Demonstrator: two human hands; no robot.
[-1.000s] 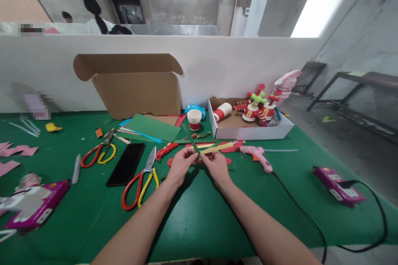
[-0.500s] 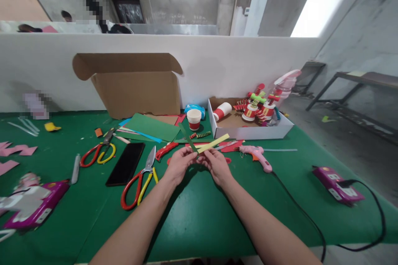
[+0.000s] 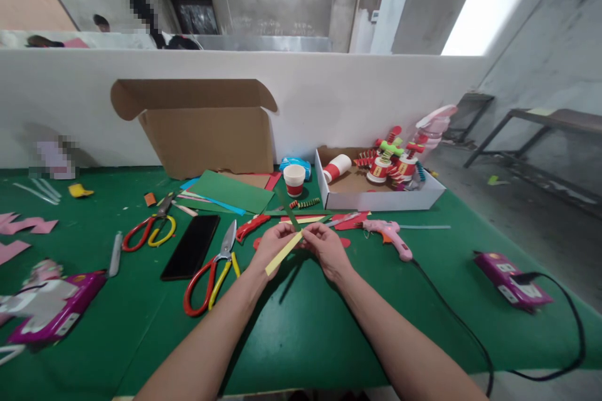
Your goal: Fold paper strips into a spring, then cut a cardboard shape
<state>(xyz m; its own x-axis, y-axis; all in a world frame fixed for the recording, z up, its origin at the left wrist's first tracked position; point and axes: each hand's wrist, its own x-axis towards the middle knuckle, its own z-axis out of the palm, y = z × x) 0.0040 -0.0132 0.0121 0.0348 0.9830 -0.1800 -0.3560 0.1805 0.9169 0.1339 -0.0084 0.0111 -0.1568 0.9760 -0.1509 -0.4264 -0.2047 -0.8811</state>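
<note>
- The fingertips of the left hand (image 3: 274,244) and the right hand (image 3: 326,249) meet above the table, pinched shut on the spot where two paper strips cross.
- The yellow strip (image 3: 282,255) runs from that pinch down and to the left, across the left palm, its free end in the air over the table.
- The green strip (image 3: 288,210) rises from the same pinch, up and away from the person. Which hand alone grips which strip cannot be told — the fingers overlap at the crossing.
- Both forearms reach in from the near edge of the green table (image 3: 301,338).
- Just left of the left hand lie scissors (image 3: 211,270) with red and yellow handles, blades pointing away. A black phone (image 3: 190,247) lies flat beside them, and a second pair of scissors (image 3: 149,229) sits further left.
- Right of the right hand lies a pink glue gun (image 3: 388,235), its black cable trailing toward the near edge.
- Beyond the hands lie scraps of red and yellow paper, a green sheet (image 3: 231,193) and a small paper cup (image 3: 294,179) standing upright.
- A low white box (image 3: 376,200) at the back right holds cup figures with folded paper limbs — one cup lies on its side.
- An open cardboard box (image 3: 202,131) stands against the white partition.
</note>
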